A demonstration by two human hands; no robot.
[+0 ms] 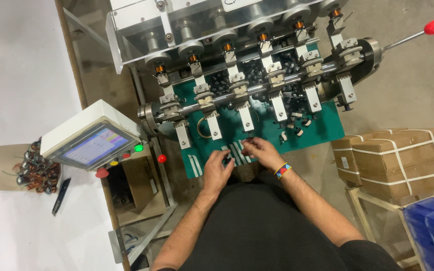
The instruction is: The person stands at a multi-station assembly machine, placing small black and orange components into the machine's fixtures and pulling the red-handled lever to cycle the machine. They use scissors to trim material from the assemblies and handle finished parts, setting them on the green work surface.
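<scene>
Now both hands (239,158) pinch small parts (247,145) over green tray (327,128).

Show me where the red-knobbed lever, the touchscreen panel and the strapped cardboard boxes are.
red-knobbed lever (433,26), head view, on the red ball.
touchscreen panel (94,146), head view, on the lit screen.
strapped cardboard boxes (403,158), head view, on the front box's top.

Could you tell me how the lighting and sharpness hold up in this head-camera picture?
In the head view, the white table at left is overexposed with a bright glare patch; the winding machine is evenly lit and sharp; the left hand and right hand are slightly soft, so the small parts they hold are unclear.
</scene>
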